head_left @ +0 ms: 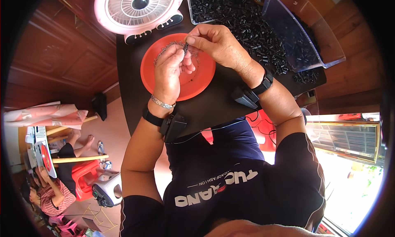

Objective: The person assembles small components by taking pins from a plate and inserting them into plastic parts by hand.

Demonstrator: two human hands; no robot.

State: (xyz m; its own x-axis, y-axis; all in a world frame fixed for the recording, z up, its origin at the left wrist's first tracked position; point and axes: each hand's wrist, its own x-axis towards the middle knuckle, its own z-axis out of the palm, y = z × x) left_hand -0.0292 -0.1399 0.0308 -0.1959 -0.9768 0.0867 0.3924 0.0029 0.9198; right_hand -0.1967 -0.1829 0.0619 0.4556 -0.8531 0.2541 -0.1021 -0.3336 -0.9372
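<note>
My left hand [168, 68] is closed, its thumb and forefinger pinching a small black cylindrical part [186, 48]. At the upper end of that part, the thumb and forefinger of my right hand [218, 46] are pressed together; whether they grip the part itself or something tiny at its tip is too small to tell. Both hands are over a round orange-red dish [197, 87]. Thin silvery pieces [164, 50] lie in the dish, partly hidden by my left hand, along with a few dark specks.
Many small black parts [259, 35] are heaped across the right of the dark table [135, 80]. A clear plastic bin [304, 35] leans among them. At the back left stands a pink fan [140, 6]. Another person [53, 191] sits at a separate table, far left.
</note>
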